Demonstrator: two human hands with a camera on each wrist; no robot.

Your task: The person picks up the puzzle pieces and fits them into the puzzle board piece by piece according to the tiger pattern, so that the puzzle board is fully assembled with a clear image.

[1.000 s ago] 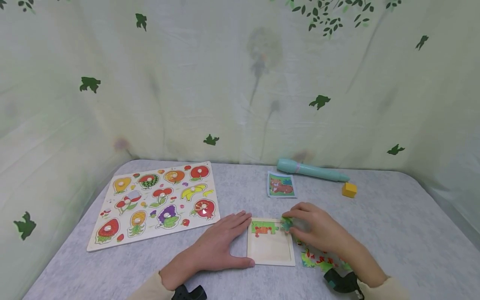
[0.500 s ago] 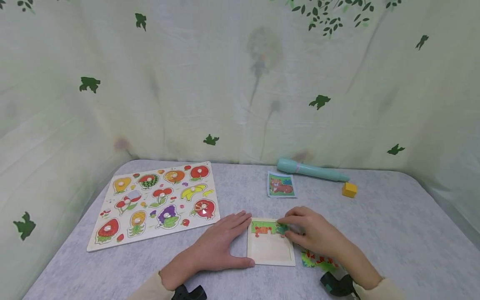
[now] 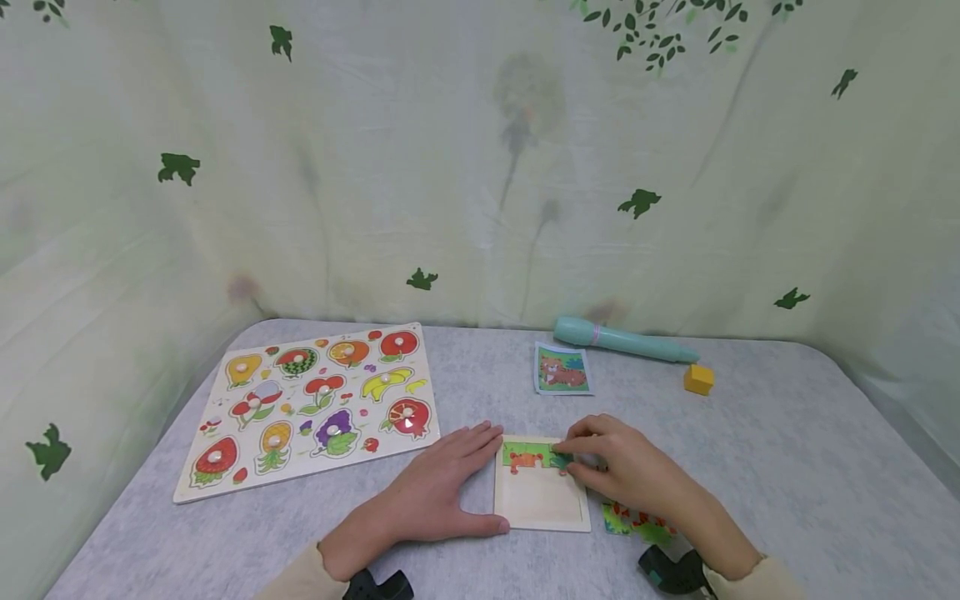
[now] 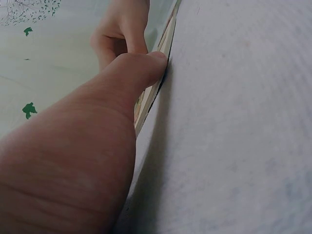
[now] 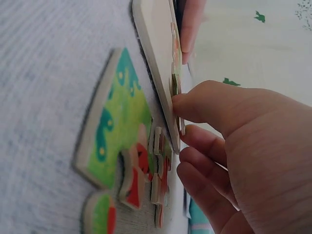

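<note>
Nearest me, loose puzzle pieces (image 3: 637, 522) lie just right of one wooden tray (image 3: 542, 504) — partly covered, so I can't count them. My left hand (image 3: 442, 490), thumb spread, touches the tray's left edge; my right hand (image 3: 637, 467) pinches one green piece (image 3: 560, 460) in its upper right corner, beside an orange-and-green section (image 3: 522, 456). Farther: one fruit board (image 3: 307, 465), one yellow cube (image 3: 698, 381), one picture card (image 3: 562, 371), one teal stick (image 3: 626, 341).

Right hand (image 3: 626, 462) moved left and a bit nearer the person vs a second ago; pinched green piece (image 3: 561, 460) went from over the right rim of the wooden tray (image 3: 542, 504) to inside its far right corner, just beside the orange-figure piece (image 3: 525, 456). Last half second: only a slight leftward nudge
</note>
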